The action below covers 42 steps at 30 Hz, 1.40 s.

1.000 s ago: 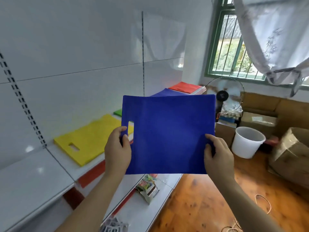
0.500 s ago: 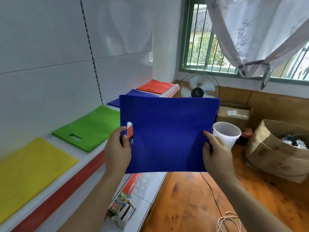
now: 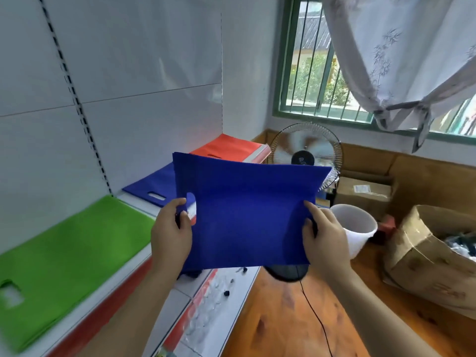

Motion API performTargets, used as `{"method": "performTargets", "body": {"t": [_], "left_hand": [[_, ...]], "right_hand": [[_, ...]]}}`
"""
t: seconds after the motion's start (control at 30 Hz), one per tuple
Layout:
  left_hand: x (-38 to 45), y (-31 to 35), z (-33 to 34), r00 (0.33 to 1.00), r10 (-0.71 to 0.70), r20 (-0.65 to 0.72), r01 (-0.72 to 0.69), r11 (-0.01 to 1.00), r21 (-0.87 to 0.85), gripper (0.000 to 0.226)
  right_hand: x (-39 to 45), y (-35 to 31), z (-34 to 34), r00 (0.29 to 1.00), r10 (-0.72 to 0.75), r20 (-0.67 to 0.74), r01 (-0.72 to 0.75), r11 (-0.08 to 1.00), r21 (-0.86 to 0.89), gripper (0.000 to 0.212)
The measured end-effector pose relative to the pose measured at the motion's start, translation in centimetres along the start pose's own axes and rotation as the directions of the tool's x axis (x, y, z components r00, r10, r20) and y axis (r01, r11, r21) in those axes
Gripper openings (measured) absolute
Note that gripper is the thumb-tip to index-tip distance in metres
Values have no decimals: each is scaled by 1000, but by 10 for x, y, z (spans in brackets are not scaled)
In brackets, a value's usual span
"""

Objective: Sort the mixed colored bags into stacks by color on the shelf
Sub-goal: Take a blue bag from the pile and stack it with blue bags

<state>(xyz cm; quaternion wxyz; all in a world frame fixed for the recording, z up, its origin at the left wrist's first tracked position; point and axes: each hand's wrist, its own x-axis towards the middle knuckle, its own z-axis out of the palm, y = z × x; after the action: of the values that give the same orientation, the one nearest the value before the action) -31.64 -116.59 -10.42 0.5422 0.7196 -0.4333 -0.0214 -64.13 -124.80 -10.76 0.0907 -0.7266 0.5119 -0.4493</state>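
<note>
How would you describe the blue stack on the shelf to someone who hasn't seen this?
Follow the white shelf along the wall toward the window. The blue stack lies flat between the green stack and the red-orange stack. It is the only blue one lying down; the other blue bag is held up in both hands.

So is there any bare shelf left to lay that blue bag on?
Hardly. The green stack, blue stack and red stack fill the shelf, leaving thin white strips between and along the front. The held blue bag fits best atop the blue stack.
</note>
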Motion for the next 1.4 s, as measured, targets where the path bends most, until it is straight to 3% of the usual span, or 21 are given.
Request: {"method": "performTargets", "body": {"t": [0.3,0.63,0.9,1.13,1.4], "left_hand": [[56,-6,55,974,-137,-179,159,981,111,29],[96,-41,47,886,-188,-424,309,921,237,24],[134,-86,56,862,-267,-431,423,848,319,31],[150,-102,70,853,-323,-409,501,727,470,39],[155,-100,86,819,-367,-441,572,461,678,36]], "right_hand": [[140,46,86,968,-179,178,151,976,160,46],[229,16,210,880,-352,318,249,914,320,40],[278,-18,281,832,-414,370,301,896,326,40],[305,-23,339,748,-454,484,346,889,299,44],[320,-19,388,547,-502,670,446,852,274,45]]}}
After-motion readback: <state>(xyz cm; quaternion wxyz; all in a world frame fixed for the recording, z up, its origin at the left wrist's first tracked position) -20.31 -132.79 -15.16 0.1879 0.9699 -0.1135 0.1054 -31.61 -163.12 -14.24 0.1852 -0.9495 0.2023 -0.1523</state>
